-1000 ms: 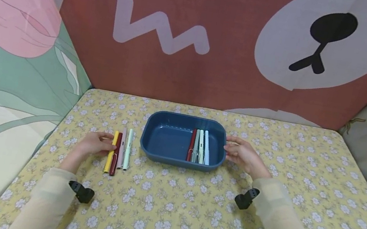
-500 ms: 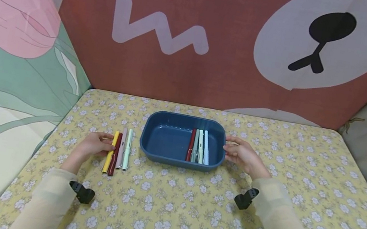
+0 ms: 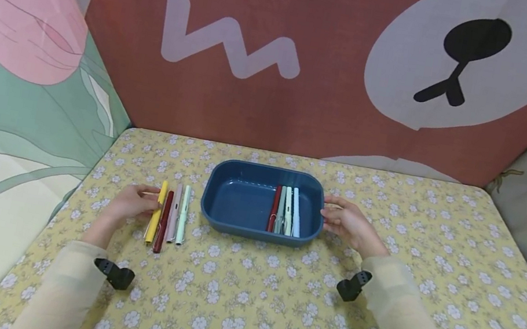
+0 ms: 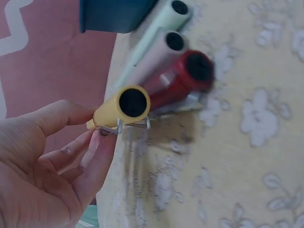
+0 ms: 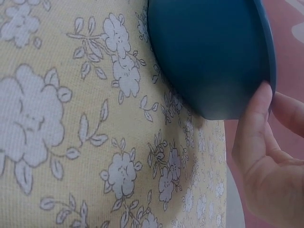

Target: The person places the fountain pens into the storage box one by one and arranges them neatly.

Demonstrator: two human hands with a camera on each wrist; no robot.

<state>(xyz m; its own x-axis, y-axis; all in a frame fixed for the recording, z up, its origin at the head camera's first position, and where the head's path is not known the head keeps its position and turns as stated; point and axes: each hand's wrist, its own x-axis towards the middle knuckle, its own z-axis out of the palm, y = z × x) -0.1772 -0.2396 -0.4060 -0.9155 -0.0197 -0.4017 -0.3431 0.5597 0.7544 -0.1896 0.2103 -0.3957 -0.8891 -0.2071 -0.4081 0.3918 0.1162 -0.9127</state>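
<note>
My left hand (image 3: 132,203) pinches a yellow pen (image 3: 155,219) between thumb and fingers, at the left of the row. In the left wrist view the yellow pen's dark round end (image 4: 133,102) faces the camera, its wire clip below. Beside it lie a dark red pen (image 3: 163,223), a pale lilac pen (image 3: 174,216) and a mint green pen (image 3: 183,215). On the other side, my right hand (image 3: 350,224) holds the right end of a blue rectangular box (image 3: 256,235). The right wrist view shows thumb and fingers on either side of the box's rim (image 5: 271,61).
Inside the box, toward its right, lie a dark red pen (image 3: 274,207), a grey-green pen (image 3: 280,214), a pale green pen (image 3: 289,210) and a light blue pen (image 3: 296,214). A yellow floral cloth (image 3: 227,311) covers the table; a red-brown patterned backdrop (image 3: 252,109) stands behind.
The yellow pen has shifted slightly left and away from me with my left hand, opening a gap to the dark red pen. My right hand and the box keep their places.
</note>
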